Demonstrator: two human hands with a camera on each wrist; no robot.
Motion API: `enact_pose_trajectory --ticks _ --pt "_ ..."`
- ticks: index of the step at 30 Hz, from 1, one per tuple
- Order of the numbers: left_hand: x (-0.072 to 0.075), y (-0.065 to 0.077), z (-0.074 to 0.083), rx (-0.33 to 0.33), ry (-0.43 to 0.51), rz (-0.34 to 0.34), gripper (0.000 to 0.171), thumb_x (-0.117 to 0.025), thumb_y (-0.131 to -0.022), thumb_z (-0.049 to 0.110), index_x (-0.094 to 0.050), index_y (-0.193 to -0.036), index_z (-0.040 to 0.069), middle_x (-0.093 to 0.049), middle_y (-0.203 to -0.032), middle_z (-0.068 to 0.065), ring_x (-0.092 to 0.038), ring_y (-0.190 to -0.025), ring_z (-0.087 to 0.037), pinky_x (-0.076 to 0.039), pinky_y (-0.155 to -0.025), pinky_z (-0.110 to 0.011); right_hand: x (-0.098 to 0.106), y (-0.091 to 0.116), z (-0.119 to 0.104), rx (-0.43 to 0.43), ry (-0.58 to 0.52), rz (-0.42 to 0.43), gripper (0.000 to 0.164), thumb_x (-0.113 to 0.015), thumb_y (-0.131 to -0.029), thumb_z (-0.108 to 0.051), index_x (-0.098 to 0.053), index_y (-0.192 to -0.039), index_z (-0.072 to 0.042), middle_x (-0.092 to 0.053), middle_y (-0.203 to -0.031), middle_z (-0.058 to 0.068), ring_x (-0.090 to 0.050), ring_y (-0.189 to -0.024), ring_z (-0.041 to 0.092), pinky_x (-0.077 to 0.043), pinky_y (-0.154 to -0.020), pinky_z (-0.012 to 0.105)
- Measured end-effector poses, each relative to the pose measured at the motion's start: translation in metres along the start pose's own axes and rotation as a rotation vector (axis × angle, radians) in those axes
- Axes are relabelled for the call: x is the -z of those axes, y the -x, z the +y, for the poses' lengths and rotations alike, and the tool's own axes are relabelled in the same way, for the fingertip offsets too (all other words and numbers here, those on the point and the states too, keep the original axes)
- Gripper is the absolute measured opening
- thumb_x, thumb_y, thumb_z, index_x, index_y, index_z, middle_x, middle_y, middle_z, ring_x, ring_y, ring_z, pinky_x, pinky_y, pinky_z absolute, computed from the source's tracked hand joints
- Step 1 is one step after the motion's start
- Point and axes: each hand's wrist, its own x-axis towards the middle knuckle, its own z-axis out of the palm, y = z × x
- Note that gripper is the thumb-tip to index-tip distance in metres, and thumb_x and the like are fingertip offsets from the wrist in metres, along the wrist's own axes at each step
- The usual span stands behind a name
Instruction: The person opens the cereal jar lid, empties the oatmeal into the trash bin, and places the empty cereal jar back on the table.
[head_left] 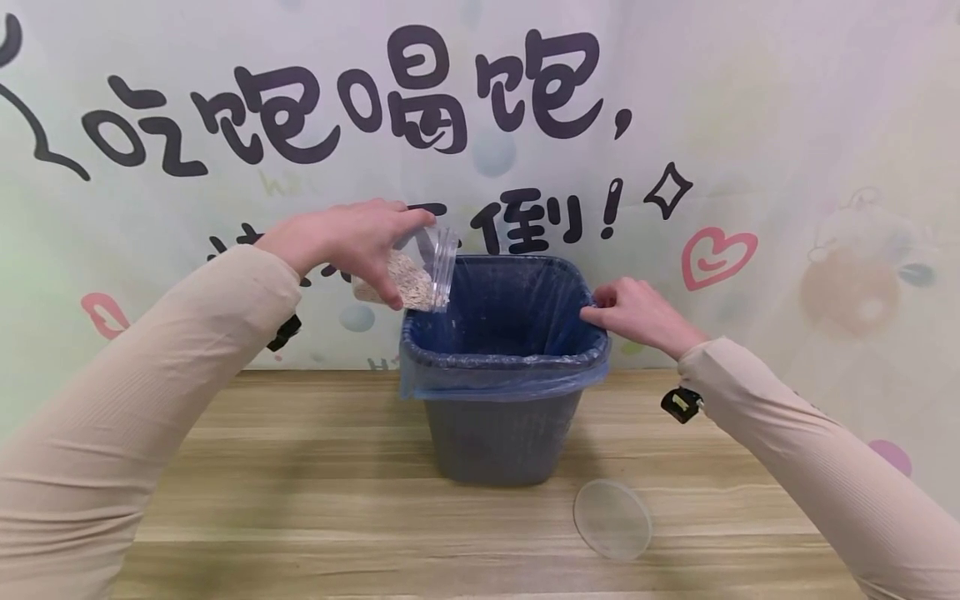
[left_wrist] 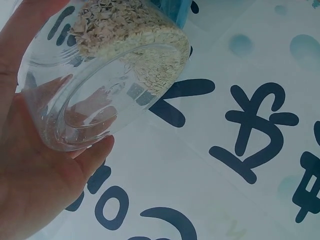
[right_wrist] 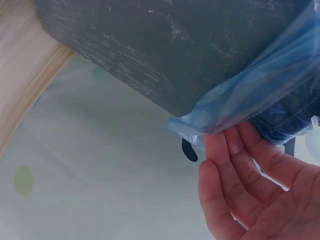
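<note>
Left hand (head_left: pixel 352 242): curled round the clear jar (head_left: pixel 427 247), thumb and fingers parted to its width.
Jar: tipped at the bin's (head_left: pixel 502 442) 10 o'clock, mouth toward 3; contact with the rim hard to tell.
Flakes (head_left: pixel 411 285): pale, lying along the jar's lower side up to the mouth.
Right hand (head_left: pixel 633 315): at the bin's 3 o'clock, nearly closed, pinching the blue liner (head_left: pixel 510 383) at the rim.
Bin: grey, upright on the bench (head_left: pixel 300 500), liner folded over the rim.
Lid (head_left: pixel 612 519): round, translucent, flat on the bench at the bin's 5 o'clock.
Backdrop (head_left: pixel 810 125): pale, dark-lettered, toward 12.
</note>
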Motion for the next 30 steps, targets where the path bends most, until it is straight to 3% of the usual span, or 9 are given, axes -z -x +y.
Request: enact_pose_trajectory --ticks 30 --pt "0.007 -0.0049 0.0077 0.008 -0.023 -0.048 0.098 -0.087 -0.063 0.025 -0.034 -0.141 0.001 -0.05 -0.125 -0.021 -0.049 -0.11 -0.036 -0.042 -0.093 -0.048 0.0005 -0.0003 0.0007 0.001 -0.01 -0.016 0.033 -0.058 -0.089 -0.026 -0.047 -0.062 -0.01 -0.04 -0.056 -0.001 -0.041 -0.052 0.017 -0.032 -0.051 0.03"
